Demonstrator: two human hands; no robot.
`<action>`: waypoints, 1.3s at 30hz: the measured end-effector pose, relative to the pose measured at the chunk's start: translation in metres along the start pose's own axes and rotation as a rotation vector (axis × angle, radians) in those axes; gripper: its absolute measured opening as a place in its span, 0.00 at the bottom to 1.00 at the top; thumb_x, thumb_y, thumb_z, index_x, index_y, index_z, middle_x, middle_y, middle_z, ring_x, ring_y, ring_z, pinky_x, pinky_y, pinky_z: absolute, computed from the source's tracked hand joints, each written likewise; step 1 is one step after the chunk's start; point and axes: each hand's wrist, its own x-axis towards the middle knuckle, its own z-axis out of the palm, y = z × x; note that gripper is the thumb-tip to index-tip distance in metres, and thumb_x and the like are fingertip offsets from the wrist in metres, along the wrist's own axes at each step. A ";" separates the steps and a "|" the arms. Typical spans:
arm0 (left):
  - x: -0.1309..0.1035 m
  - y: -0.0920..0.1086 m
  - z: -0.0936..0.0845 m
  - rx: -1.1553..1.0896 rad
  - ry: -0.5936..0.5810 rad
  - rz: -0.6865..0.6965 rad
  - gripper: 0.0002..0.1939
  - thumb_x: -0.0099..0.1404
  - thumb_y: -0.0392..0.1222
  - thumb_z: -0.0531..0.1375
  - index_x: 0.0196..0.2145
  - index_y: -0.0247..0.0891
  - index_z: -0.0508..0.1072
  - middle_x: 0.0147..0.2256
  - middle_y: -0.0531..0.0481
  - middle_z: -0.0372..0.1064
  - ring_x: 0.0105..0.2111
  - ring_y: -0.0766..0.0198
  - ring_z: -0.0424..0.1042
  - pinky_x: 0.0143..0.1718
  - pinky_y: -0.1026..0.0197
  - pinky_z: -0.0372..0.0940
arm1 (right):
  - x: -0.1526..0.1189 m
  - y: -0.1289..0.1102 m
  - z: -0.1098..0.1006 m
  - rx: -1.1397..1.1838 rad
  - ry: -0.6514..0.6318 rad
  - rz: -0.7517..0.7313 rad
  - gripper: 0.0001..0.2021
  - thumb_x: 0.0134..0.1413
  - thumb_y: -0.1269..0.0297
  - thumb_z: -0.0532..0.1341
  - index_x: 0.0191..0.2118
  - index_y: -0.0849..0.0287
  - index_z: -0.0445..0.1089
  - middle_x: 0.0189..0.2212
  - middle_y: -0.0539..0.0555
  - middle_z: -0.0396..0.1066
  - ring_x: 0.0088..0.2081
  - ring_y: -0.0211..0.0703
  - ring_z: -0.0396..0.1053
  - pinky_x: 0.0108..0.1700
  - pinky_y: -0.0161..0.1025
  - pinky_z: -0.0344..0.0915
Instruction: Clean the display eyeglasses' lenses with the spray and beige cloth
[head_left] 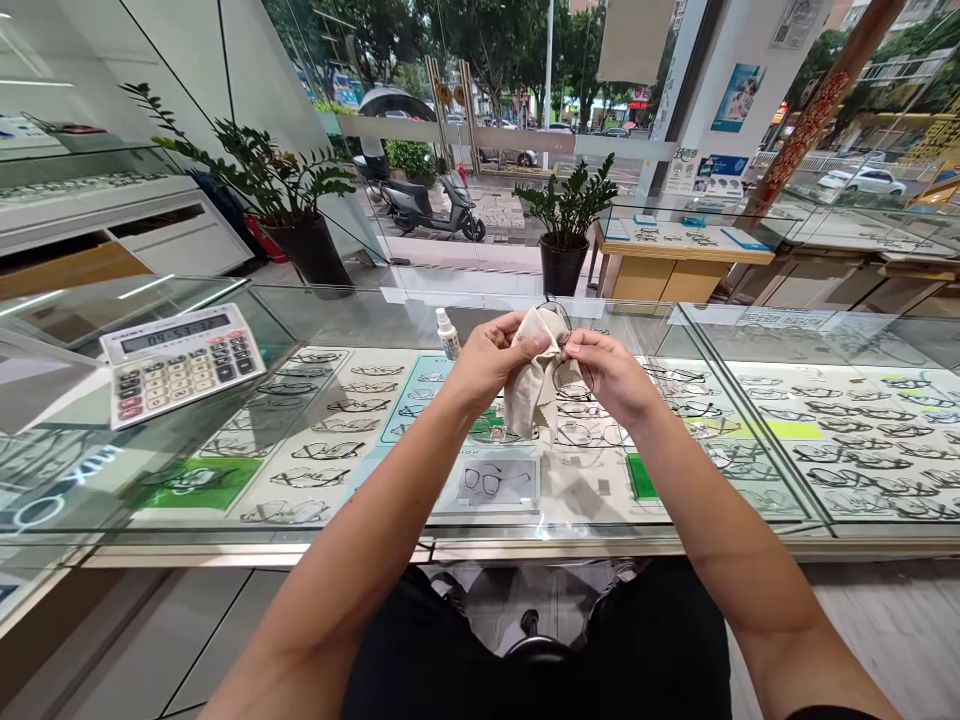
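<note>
Above the glass display counter, my left hand [496, 358] pinches a beige cloth [531, 390] that hangs down in folds. The cloth wraps round part of a pair of thin dark-framed glasses [583, 378]. My right hand [609, 372] is closed on the frame of these glasses, just right of the cloth. Both hands are close together, with the cloth between them. Part of the glasses is hidden by the cloth and fingers. A white spray bottle [447, 332] stands on the counter behind my left hand.
A calculator [184, 362] lies on the left of the glass counter [480, 545]. Rows of glasses show under the glass, with a framed pair [498, 484] in the middle. Potted plants [562, 268] stand beyond, before a window with a parked scooter [427, 205] outside.
</note>
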 end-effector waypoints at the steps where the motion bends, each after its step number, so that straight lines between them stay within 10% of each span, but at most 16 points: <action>1: 0.000 -0.001 0.000 0.007 -0.005 0.009 0.31 0.42 0.48 0.86 0.42 0.35 0.84 0.34 0.47 0.82 0.31 0.62 0.76 0.34 0.64 0.72 | 0.000 0.000 0.000 0.001 -0.001 0.002 0.16 0.44 0.52 0.80 0.28 0.56 0.78 0.30 0.48 0.72 0.33 0.39 0.63 0.39 0.39 0.61; 9: 0.000 -0.011 0.003 0.037 0.053 0.150 0.27 0.43 0.42 0.86 0.40 0.36 0.84 0.33 0.51 0.81 0.30 0.67 0.74 0.33 0.68 0.70 | -0.004 -0.001 0.004 -0.005 -0.035 0.019 0.18 0.43 0.50 0.81 0.28 0.56 0.77 0.30 0.48 0.71 0.33 0.39 0.63 0.40 0.38 0.59; 17: -0.002 -0.010 0.006 0.112 0.062 0.190 0.29 0.48 0.52 0.84 0.42 0.37 0.82 0.35 0.48 0.81 0.30 0.64 0.75 0.32 0.64 0.70 | -0.003 0.008 0.005 -0.110 -0.045 -0.063 0.15 0.47 0.50 0.80 0.34 0.53 0.81 0.38 0.50 0.77 0.45 0.45 0.71 0.56 0.44 0.66; 31: -0.007 -0.002 0.008 0.225 0.080 0.320 0.30 0.66 0.69 0.70 0.29 0.38 0.75 0.25 0.52 0.67 0.24 0.66 0.62 0.28 0.61 0.59 | -0.010 -0.001 0.013 -0.118 -0.155 -0.032 0.19 0.48 0.45 0.80 0.33 0.55 0.80 0.32 0.51 0.77 0.38 0.44 0.71 0.49 0.43 0.69; 39: -0.006 0.002 0.006 0.115 -0.060 0.192 0.30 0.46 0.55 0.85 0.38 0.37 0.79 0.30 0.51 0.76 0.27 0.66 0.71 0.29 0.65 0.67 | -0.009 -0.003 0.006 -0.071 -0.124 -0.026 0.18 0.46 0.48 0.81 0.31 0.56 0.80 0.32 0.50 0.74 0.37 0.41 0.68 0.46 0.40 0.65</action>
